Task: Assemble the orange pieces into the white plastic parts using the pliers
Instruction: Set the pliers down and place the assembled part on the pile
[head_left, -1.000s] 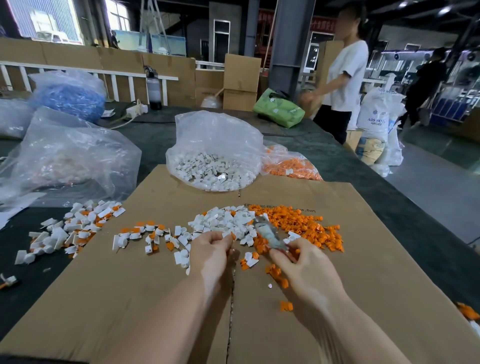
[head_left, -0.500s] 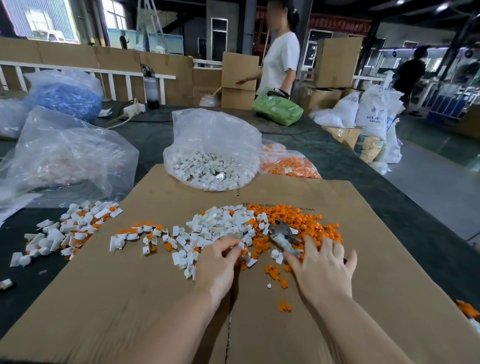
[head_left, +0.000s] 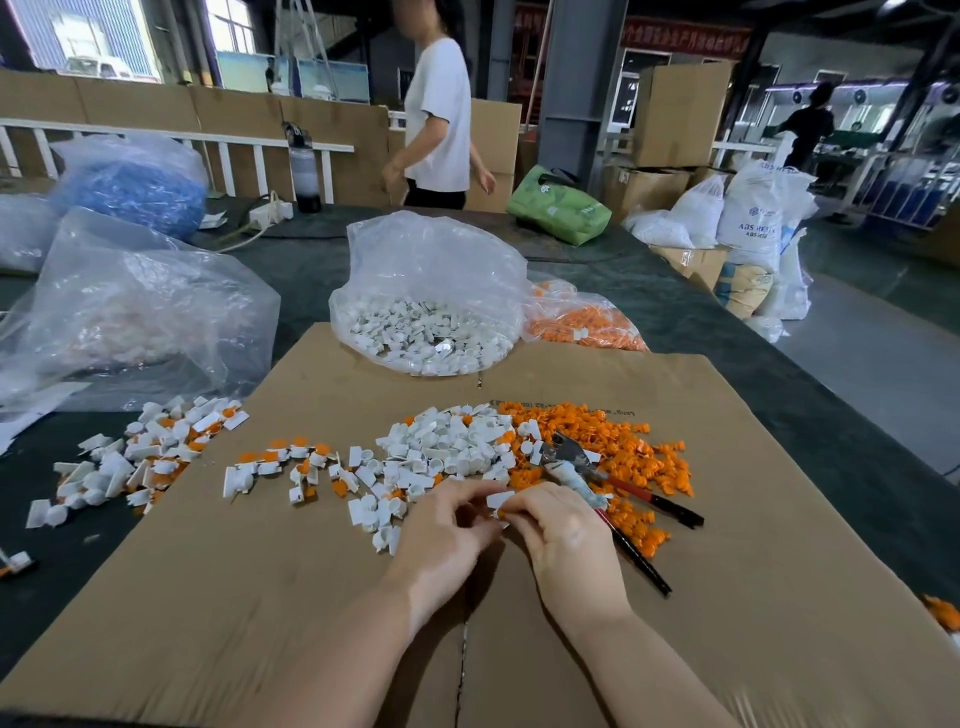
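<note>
Clear bag (head_left: 431, 291) at 12 o'clock holds white plastic parts, mouth open upward. Just right of it, a smaller bag (head_left: 582, 322) of orange pieces. Big crumpled bag (head_left: 130, 312) at 10 o'clock, contents blurred. Further back, a bag (head_left: 135, 182) of blue stuff.

Flattened cardboard sheet (head_left: 260, 597) covers a dark table (head_left: 727, 374). Loose white parts (head_left: 447, 447) piled mid-sheet, loose orange pieces (head_left: 613, 441) touching them at 1 o'clock. Assembled-looking mix (head_left: 140, 457) at 9 o'clock, off the sheet edge.

Pliers (head_left: 597, 478) lie on the orange pile, red-black handles toward 4 o'clock, nobody gripping them.

Left hand (head_left: 447, 530) and right hand (head_left: 566, 530) meet at centre, fingers curled; right pinches a white part (head_left: 500, 500), left fingertips touch it, grip unclear.

Room: workshop, cardboard boxes, sacks (head_left: 758, 228) at 2 o'clock, person in a white shirt (head_left: 441, 114) beyond the table.
</note>
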